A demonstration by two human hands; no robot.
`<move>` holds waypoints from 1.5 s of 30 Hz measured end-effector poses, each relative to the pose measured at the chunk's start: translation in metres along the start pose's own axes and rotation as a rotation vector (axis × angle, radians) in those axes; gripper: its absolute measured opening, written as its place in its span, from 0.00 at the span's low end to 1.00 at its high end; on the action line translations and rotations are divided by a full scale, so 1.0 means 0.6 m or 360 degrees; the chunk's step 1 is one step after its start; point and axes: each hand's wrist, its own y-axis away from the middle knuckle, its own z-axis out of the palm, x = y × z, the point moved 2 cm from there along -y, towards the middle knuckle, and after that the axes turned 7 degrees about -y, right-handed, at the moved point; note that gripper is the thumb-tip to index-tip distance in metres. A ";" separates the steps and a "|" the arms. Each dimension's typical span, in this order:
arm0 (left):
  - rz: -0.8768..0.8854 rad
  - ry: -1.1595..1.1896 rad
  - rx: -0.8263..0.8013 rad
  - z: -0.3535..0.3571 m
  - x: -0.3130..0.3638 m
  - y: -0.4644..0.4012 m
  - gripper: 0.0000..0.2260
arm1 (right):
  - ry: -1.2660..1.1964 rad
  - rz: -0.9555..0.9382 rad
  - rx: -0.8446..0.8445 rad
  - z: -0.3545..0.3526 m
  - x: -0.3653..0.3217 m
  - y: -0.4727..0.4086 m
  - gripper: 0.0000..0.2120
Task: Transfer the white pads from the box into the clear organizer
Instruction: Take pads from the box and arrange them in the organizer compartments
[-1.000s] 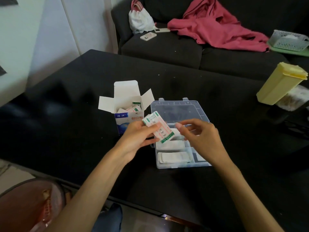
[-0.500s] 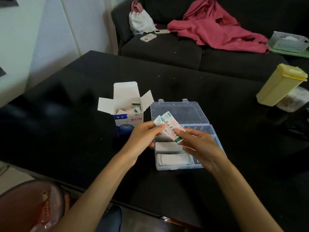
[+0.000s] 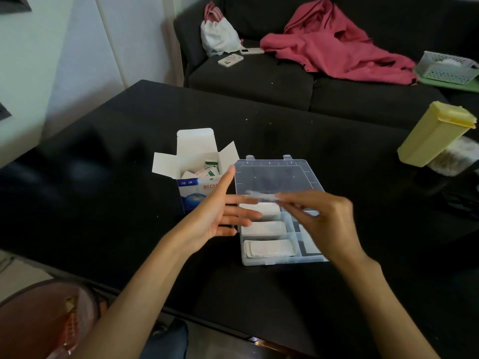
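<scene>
**Pads mid-transfer above open organizer**

Near bench (image 3: 103, 177) edge: left hand (image 3: 215, 213) palm-up, grip spread, fingers straight, holding nothing, just left of clear organizer (image 3: 282, 261). Right hand (image 3: 326, 224) over organizer's right half, grip pinching a blurred white pad (image 3: 261, 197) at one end; pad held level above the far-left compartment, other end close to left fingertips, contact not resolvable. Organizer near bench centre, lid (image 3: 277, 177) laid open flat on far side. Three left compartments each loaded with white pads (image 3: 268, 248); right compartments largely hidden by right hand. Just left of the lid: box (image 3: 193, 189) upright, flaps open, green-and-white wrapped pieces visible inside. Toward right bench edge: yellow container (image 3: 435, 134), tilted. Beyond far bench edge: dark sofa (image 3: 259, 81) carrying white bag (image 3: 219, 40), two phones (image 3: 230, 59), pink cloth (image 3: 337, 47), white basket (image 3: 448, 67).
</scene>
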 end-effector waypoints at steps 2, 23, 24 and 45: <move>-0.0007 0.0044 0.0032 0.001 -0.001 0.002 0.23 | 0.0123 -0.0157 -0.0134 0.014 -0.007 0.003 0.12; 0.0842 -0.1125 0.0557 0.005 -0.024 -0.028 0.15 | -0.0419 0.0780 -0.0384 0.033 0.025 -0.004 0.11; 0.0846 -0.1283 0.0605 0.006 -0.026 -0.028 0.15 | -0.0324 0.0767 -0.0426 0.035 0.029 -0.002 0.10; 0.0914 -0.2148 0.0651 0.005 -0.040 -0.025 0.09 | 0.0396 0.0679 -0.0453 0.021 0.054 0.004 0.08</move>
